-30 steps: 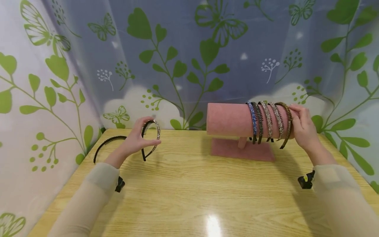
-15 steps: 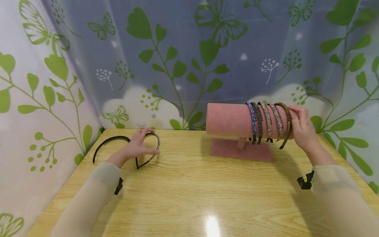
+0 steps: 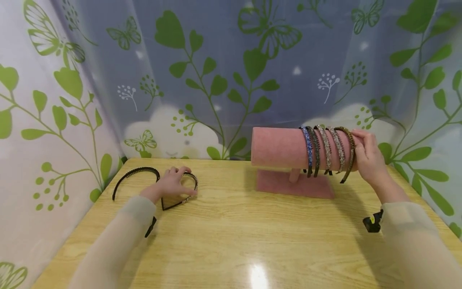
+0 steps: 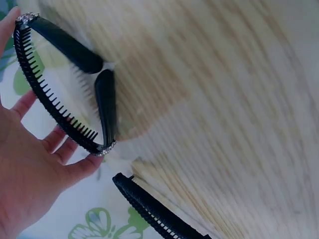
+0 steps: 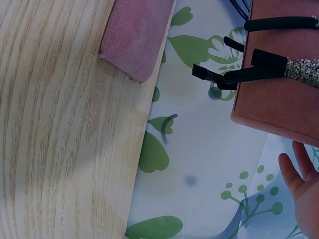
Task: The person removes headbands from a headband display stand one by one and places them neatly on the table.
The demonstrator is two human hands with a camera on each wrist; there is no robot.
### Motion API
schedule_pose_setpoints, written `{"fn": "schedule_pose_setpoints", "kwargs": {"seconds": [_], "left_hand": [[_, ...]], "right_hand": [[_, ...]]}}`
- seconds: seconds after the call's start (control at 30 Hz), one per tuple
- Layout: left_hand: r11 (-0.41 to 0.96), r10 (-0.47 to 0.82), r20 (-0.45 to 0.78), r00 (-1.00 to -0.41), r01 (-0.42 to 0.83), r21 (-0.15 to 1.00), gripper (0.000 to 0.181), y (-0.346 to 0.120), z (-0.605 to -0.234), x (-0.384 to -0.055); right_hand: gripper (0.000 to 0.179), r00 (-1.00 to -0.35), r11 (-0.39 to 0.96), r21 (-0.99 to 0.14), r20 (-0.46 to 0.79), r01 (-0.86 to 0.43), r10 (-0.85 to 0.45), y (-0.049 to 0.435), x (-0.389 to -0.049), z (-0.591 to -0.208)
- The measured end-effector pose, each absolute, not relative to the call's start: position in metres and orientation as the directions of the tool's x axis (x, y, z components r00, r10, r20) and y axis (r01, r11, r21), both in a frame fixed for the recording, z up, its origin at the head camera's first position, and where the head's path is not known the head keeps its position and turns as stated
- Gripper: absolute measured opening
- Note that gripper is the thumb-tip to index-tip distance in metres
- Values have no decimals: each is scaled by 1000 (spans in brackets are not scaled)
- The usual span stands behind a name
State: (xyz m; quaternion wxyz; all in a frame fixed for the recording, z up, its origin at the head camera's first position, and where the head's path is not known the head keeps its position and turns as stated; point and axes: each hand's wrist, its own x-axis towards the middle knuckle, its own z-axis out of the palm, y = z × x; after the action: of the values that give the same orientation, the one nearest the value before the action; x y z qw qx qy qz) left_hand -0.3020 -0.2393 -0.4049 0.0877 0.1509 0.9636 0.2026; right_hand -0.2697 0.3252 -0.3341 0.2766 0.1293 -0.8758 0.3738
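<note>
In the head view my left hand (image 3: 171, 184) holds a black toothed headband with silver glitter (image 4: 55, 112). Thumb and fingers press on its outer sides, and the left wrist view has its two ends nearly meeting. Whether it touches the table I cannot tell. Just left of that hand a black toothed headband (image 3: 135, 170) lies on the table. My right hand (image 3: 369, 156) grips the right end of the pink headband stand (image 3: 276, 146); part of that hand is cut off in the right wrist view. Beside its thumb hangs an olive-gold headband (image 3: 350, 156).
Blue (image 3: 309, 148), dark and silvery glitter headbands hang side by side on the right half of the roll. The stand's pink base (image 3: 296, 188) sits on the wooden table (image 3: 231, 241). Behind rises a patterned cloth (image 3: 223, 72).
My left hand has lowered the glitter headband toward the table and nearer to me, and the headband tilts flatter. The right hand and the stand keep their places.
</note>
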Motion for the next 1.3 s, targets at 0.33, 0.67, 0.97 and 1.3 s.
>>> {"fn": "schedule_pose_setpoints", "kwargs": {"seconds": [0.33, 0.67, 0.97, 1.3], "left_hand": [[891, 330, -124, -936, 265, 369, 95, -237, -407, -297], [653, 607, -78, -791, 440, 616, 51, -250, -395, -285], [535, 732, -90, -675, 488, 690, 35, -248, -403, -286], [567, 712, -132, -690, 453, 688, 28, -235, -403, -289]], "right_hand": [[40, -807, 676, -585, 590, -448, -24, 325, -269, -338], [40, -812, 672, -592, 583, -445, -24, 322, -267, -335], [40, -824, 679, -601, 567, -423, -12, 323, -267, -335], [39, -809, 681, -586, 587, -439, -17, 325, -268, -335]]}}
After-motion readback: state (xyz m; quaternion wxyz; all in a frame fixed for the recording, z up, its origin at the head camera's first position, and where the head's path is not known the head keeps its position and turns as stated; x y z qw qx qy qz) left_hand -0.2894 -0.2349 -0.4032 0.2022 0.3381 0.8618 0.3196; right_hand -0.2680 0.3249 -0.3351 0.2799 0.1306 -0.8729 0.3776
